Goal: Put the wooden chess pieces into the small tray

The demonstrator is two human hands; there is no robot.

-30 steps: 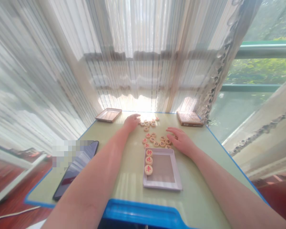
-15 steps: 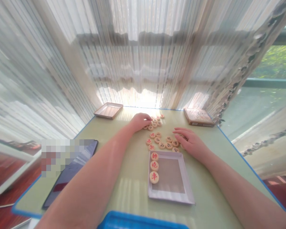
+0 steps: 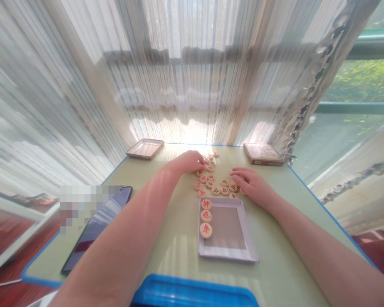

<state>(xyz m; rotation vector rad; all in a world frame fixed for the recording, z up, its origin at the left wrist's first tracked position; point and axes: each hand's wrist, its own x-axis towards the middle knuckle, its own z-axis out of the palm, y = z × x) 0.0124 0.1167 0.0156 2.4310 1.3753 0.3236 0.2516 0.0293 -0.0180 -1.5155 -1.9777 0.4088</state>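
My left hand (image 3: 192,161) reaches over the far cluster of xiangqi pieces, fingers bent and a little apart, nothing visibly lifted; its fingertips are partly hidden. Close to it lie round wooden pieces with dark and red characters, one of them a dark-marked piece (image 3: 210,169). On the right, my right hand (image 3: 250,184) lies palm down with its fingers stretched out, partly covering a piece beside the nearer group. That group includes a dark-marked piece (image 3: 225,191) and a red-marked piece (image 3: 198,186). Three red-marked pieces, the middle one a cannon (image 3: 206,216), line the left side of a shallow box tray (image 3: 252,251).
A shallow box lid (image 3: 145,149) sits at the far left, and a patterned box (image 3: 263,153) at the far right. A dark tablet (image 3: 99,228) lies left of my left forearm. The blue tray (image 3: 195,290) is at the near edge; curtains hang behind the table.
My left hand has shifted slightly right and several pieces near it have slid closer to the nearer group. My right hand stays beside its pieces. The view has tilted slightly.
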